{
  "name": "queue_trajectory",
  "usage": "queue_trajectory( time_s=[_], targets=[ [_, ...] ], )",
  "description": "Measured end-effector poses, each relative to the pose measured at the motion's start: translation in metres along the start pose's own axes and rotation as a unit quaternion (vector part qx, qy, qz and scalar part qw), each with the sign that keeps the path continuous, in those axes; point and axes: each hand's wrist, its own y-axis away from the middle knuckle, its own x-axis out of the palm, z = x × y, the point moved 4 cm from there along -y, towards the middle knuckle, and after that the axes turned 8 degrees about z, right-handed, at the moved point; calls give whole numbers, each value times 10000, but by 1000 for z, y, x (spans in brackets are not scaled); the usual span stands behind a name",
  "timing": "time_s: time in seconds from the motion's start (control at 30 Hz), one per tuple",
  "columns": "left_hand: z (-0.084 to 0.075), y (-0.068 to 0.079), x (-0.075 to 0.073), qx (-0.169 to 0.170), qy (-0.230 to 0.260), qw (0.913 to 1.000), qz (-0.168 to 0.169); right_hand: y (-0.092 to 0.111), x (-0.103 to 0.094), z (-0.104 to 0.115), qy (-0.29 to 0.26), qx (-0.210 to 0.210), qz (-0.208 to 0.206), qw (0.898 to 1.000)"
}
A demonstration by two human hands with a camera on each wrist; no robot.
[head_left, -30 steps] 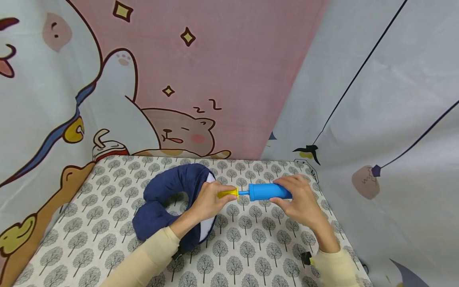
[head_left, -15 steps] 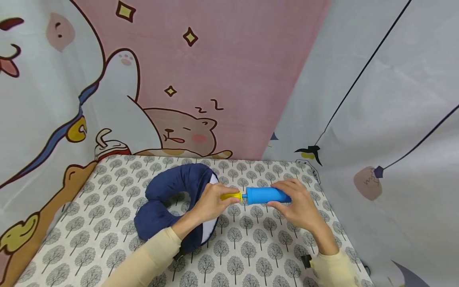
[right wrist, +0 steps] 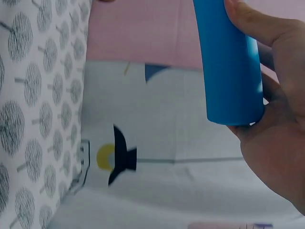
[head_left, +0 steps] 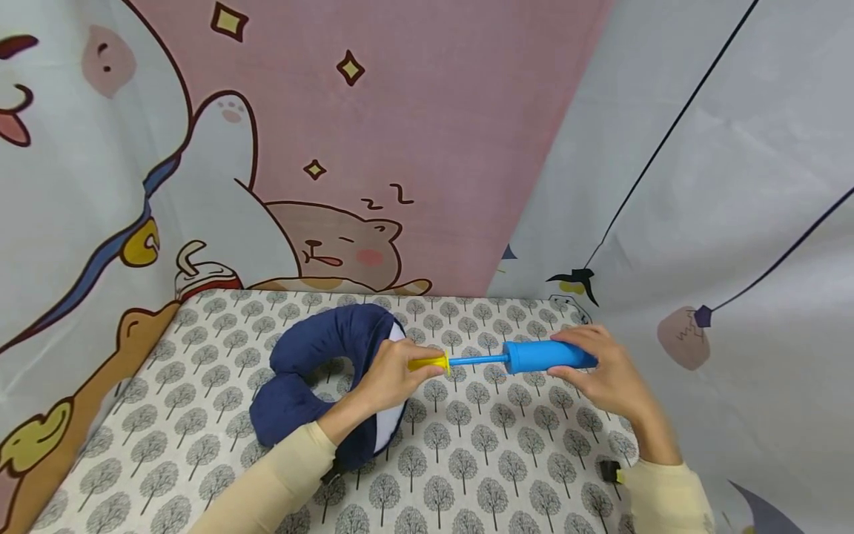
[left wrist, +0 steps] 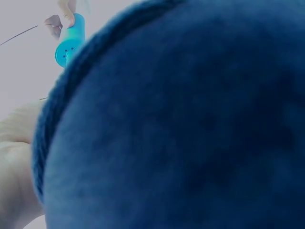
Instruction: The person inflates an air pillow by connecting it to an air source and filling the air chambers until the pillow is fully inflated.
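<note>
A hand air pump [head_left: 540, 357] is held level between both hands in the head view. My left hand [head_left: 390, 374] pinches its yellow end piece [head_left: 430, 363], and my right hand [head_left: 603, 371] grips the blue barrel [right wrist: 233, 67]. A long stretch of thin blue rod [head_left: 477, 360] shows between the two. Under my left forearm lies a navy U-shaped neck pillow [head_left: 313, 334] with a pale strip along its right side. In the left wrist view the pillow [left wrist: 167, 124] fills most of the picture, hiding the left fingers, with the barrel [left wrist: 71, 43] at the upper left.
The tree-patterned cloth [head_left: 460, 463] covers the table. A cartoon-printed curtain [head_left: 434, 111] rises behind it and along both sides. A small black item [head_left: 610, 471] is at the right sleeve's cuff.
The right hand first brought the barrel close to the yellow end, then drew it away to the right, so more rod shows now. The left hand and the pillow stay nearly in place.
</note>
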Motion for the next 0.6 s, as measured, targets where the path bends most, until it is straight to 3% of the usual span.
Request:
queue_trajectory(
  time_s=[0.17, 0.37, 0.6],
  targets=[
    [17, -1, 6, -149, -17, 9999, 25, 7, -16, -12, -117, 362, 117, 9992],
    [-2, -2, -3, -387, -27, 9992, 54, 10, -28, -18, -177, 605, 178, 9979],
    [-4, -1, -4, 0, -63, 9998, -173, 2, -17, 3, 225, -121, -144, 9996]
  ],
)
